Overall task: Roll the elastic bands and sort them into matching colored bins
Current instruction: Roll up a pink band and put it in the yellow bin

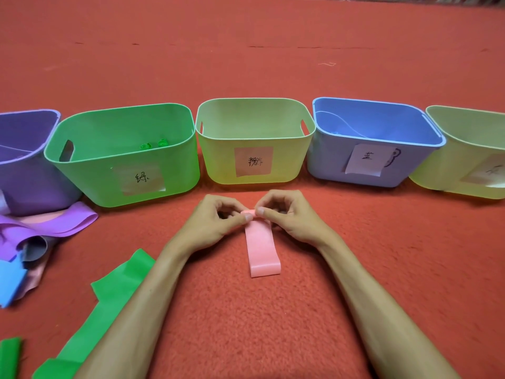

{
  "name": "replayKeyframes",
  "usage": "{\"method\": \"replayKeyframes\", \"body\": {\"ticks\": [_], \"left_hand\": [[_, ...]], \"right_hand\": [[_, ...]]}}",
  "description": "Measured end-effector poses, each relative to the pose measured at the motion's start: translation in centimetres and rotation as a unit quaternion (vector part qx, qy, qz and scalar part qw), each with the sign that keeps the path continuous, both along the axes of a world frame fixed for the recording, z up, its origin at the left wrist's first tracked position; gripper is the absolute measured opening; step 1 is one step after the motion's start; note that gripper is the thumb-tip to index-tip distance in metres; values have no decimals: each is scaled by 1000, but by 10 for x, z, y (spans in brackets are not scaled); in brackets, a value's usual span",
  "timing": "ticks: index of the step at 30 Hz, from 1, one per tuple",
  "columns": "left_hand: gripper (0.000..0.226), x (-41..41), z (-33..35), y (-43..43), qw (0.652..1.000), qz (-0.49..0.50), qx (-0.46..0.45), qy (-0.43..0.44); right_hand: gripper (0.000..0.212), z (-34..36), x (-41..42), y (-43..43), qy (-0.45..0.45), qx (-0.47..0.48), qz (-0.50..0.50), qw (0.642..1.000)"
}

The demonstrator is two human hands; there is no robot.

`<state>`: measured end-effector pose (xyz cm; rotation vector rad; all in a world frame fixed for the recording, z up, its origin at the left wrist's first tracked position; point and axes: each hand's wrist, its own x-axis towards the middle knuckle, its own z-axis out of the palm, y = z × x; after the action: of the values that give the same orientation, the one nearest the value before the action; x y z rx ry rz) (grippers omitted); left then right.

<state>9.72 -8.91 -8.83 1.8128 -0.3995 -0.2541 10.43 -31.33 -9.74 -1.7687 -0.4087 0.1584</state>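
While the pink band [263, 248] lay flat on the red carpet [273, 324], just in front of the middle bin of the row, both hands were clamped on its far end; the left hand [216, 218] and the right hand [291, 214] each pinched that end between thumb and curled fingertips, where it was turned over into a small tight roll; the rest of the band ran back toward the person and ended in a folded loop between the forearms. Five bins stood side by side across the carpet beyond the hands: a purple bin [27, 184] toward the left edge, a green bin [90, 176], a pale yellow-green bin [218, 165], a blue bin [328, 160] and a yellow bin [442, 173] cut off at the right; the green, yellow-green, blue and yellow ones carried paper labels with handwritten characters on their near walls. Two green rolls [146, 146] sat close together inside the green bin. A heap of loose bands [41, 231], purple, pink and blue, lay in front of the purple bin; a long green band [109, 296] stretched toward the near left corner, partly under the left forearm.
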Motion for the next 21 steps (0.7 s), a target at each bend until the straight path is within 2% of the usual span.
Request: {"method": "replayKeyframes", "body": {"ticks": [9,21], "left_hand": [[11,1,-4,0,1000,24,1,-7],[10,0,0,1,1000,10,3,2]], "right_hand": [[8,-2,1,-2,-10,-43,1,999],[12,0,-4,2,3,40,-16,999]]}}
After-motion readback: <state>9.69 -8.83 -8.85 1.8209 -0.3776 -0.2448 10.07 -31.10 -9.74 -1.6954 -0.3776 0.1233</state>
